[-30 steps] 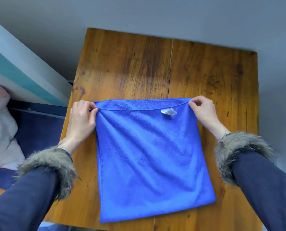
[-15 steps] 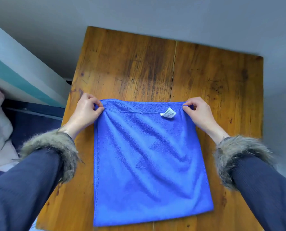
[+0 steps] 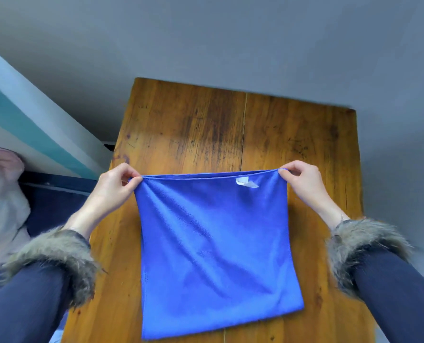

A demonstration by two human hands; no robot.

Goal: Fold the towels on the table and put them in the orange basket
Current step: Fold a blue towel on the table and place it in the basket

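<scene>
Pinching blue towel (image 3: 213, 246) corners: left hand (image 3: 112, 189), right hand (image 3: 305, 184).

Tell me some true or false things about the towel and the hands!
1. The towel is blue. True.
2. The left hand pinches a far corner of the towel. True.
3. The right hand lies flat on the table. False: it pinches the other far corner.
4. The towel sits in an orange basket. False: it is over the table, and no basket is in view.
5. A white tag shows near the towel's far edge. True.
</scene>
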